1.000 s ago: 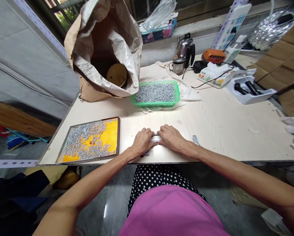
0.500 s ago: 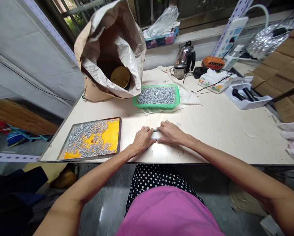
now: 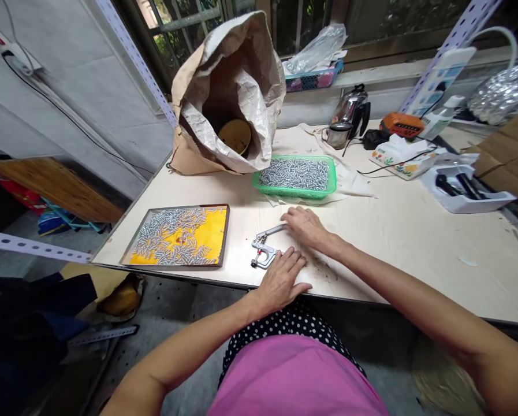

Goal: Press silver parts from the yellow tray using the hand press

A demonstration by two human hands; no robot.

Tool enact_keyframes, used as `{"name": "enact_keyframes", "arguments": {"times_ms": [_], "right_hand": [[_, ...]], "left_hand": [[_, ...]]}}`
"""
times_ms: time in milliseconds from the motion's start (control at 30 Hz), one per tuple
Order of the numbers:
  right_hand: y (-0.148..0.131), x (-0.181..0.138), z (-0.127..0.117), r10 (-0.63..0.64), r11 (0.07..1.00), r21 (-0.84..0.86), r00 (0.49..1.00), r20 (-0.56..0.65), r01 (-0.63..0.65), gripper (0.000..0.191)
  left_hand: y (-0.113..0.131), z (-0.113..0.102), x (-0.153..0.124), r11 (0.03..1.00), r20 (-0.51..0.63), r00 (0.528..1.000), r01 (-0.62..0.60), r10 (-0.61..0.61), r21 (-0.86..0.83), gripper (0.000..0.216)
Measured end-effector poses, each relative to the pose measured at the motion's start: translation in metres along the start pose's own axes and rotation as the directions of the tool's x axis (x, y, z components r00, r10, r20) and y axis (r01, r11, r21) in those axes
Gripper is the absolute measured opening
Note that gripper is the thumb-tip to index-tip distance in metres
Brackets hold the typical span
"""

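- So the silver hand tool (image 3: 268, 248) is down near the front edge of the desk (image 3: 397, 231), between the tray on the left and the bare wood on the right. It's got a C-shaped frame, a bit of red, a dark knob at the bottom and a spring up by the hinge.
- Its two handles are swung well apart, like an open V.
- Left hand (image 3: 283, 278) lies palm down over the lower handle, fingers close together, thumb stuck out to the side. Can't tell if it's actually gripping or just resting there.
- Right hand (image 3: 307, 226) is at the end of the upper handle, fingers bent. The fingertips kinda hide that end, so I can't tell whether it's pinching it.
- Left of the tool, well apart from both hands, there's a shallow tray (image 3: 226, 234) with a yellow bottom and loads of small metal pieces (image 3: 155, 231) scattered in it.
- Further back is a green basket (image 3: 295, 192), packed with similar bits.
- Big paper sack (image 3: 189, 138) right beside that, mouth wide, with a round container (image 3: 235, 136) inside.
- Back right you get a shiny kettle (image 3: 349, 110), a metal cup (image 3: 339, 136) and an orange box (image 3: 401, 124).
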State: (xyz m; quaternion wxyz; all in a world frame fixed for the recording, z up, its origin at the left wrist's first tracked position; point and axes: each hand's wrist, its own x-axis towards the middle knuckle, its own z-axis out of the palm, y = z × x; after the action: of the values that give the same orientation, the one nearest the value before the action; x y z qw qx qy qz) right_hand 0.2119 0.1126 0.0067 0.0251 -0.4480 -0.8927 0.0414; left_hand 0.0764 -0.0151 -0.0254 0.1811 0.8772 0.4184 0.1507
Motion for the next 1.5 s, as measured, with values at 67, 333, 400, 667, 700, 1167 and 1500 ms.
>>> {"name": "enact_keyframes", "arguments": {"times_ms": [67, 333, 400, 667, 700, 1167, 1500], "right_hand": [[-0.026, 0.002, -0.004, -0.222, 0.975, 0.011, 0.975, 0.006, 0.222, 0.021], [-0.077, 0.022, 0.017, -0.589, 0.806, -0.024, 0.806, 0.047, 0.591, 0.017], [-0.078, 0.026, 0.026, -0.600, 0.799, 0.041, 0.800, -0.007, 0.599, 0.014], [-0.061, 0.039, 0.004, -0.085, 0.746, 0.497, 0.803, -0.589, 0.443, 0.014], [-0.050, 0.047, -0.008, 0.020, 0.762, 0.511, 0.775, -0.632, 0.397, 0.013], [-0.019, -0.031, -0.029, 0.103, 0.912, 0.411, 0.972, -0.210, -0.008, 0.019], [-0.050, -0.067, 0.003, 0.141, 0.970, 0.169, 0.972, 0.186, -0.173, 0.023]], "left_hand": [[-0.003, 0.003, 0.001, 0.999, -0.007, 1.000, -0.006, 0.006, -0.032, 0.059], [0.000, -0.010, -0.021, 0.992, -0.134, 0.984, -0.120, 0.114, -0.038, 0.029], [-0.009, -0.035, -0.032, 0.990, -0.272, 0.953, -0.136, 0.137, 0.024, 0.020], [-0.126, -0.113, -0.056, 0.853, -0.408, 0.847, 0.462, -0.342, 0.244, 0.019], [-0.138, -0.114, -0.056, 0.849, -0.346, 0.860, 0.468, -0.375, 0.245, 0.020], [-0.160, -0.123, -0.046, 0.858, -0.080, 0.885, 0.465, -0.459, 0.220, 0.026], [-0.095, -0.121, -0.032, 0.630, 0.068, 0.709, 0.663, -0.702, -0.404, 0.026]]}}
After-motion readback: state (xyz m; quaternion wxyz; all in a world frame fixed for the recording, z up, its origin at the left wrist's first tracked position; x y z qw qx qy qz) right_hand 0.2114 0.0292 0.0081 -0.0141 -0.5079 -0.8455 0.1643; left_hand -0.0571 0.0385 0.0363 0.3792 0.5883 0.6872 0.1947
